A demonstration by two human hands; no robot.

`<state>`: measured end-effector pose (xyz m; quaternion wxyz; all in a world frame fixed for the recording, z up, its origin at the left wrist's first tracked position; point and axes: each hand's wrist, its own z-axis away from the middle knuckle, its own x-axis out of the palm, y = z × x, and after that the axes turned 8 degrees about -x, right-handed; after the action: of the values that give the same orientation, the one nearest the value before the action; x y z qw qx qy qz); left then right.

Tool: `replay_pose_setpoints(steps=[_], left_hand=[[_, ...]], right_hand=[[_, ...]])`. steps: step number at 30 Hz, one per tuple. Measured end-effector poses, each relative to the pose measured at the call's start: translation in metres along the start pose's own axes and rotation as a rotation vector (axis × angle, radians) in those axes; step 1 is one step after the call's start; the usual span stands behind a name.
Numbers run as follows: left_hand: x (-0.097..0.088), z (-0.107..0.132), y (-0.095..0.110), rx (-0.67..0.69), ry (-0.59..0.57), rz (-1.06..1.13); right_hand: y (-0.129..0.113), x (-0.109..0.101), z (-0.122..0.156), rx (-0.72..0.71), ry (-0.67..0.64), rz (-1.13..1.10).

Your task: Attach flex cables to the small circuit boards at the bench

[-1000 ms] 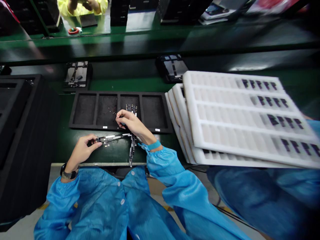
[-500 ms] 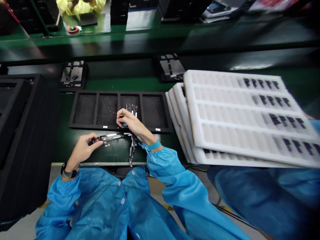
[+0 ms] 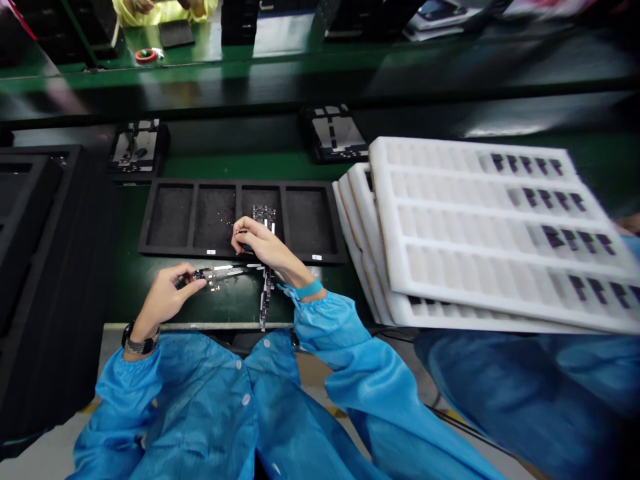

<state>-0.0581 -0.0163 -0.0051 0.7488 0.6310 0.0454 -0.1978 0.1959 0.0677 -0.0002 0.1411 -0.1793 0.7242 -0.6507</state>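
My left hand pinches the left end of a thin L-shaped circuit board frame that lies on the green bench. My right hand is closed on a small tool with a blue tip that I cannot make out clearly; it hovers over the front rim of a black four-compartment foam tray. A small circuit board lies in the tray's third compartment, just beyond my right fingers. Both arms wear blue smock sleeves.
A stack of white foam trays with small black parts sits at right. Black foam trays are stacked at left. Two black fixtures rest on the belt behind. Another person's blue sleeve is at lower right; a yellow-clad person works far back.
My left hand has shifted slightly on the board frame's end. The right hand stays almost where it was at the tray's edge. The view has tilted a little.
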Motion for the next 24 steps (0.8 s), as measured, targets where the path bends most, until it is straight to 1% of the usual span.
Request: replay_pose_setpoints(steps=[3, 8, 11, 14, 16, 19, 24], left_hand=[[-0.001, 0.0, 0.001, 0.012, 0.005, 0.016], [0.001, -0.001, 0.003, 0.053, 0.047, 0.058], [0.006, -0.005, 0.007, 0.045, 0.064, 0.131], [0.014, -0.012, 0.012, 0.08, 0.098, 0.166], [0.021, -0.018, 0.014, 0.133, 0.137, 0.099], [0.031, -0.029, 0.018, 0.213, 0.224, -0.062], [0.044, -0.044, 0.024, 0.269, 0.341, -0.214]], right_hand=[[0.001, -0.001, 0.001, -0.001, -0.014, 0.012], [0.001, -0.002, 0.002, 0.014, -0.015, 0.003], [0.0, -0.001, 0.002, 0.015, -0.007, 0.013], [0.0, 0.0, 0.002, 0.014, -0.016, 0.016], [0.0, 0.001, 0.003, 0.013, -0.026, 0.014], [0.001, 0.001, 0.003, 0.021, -0.027, -0.001], [0.008, 0.0, 0.002, 0.086, -0.014, -0.076]])
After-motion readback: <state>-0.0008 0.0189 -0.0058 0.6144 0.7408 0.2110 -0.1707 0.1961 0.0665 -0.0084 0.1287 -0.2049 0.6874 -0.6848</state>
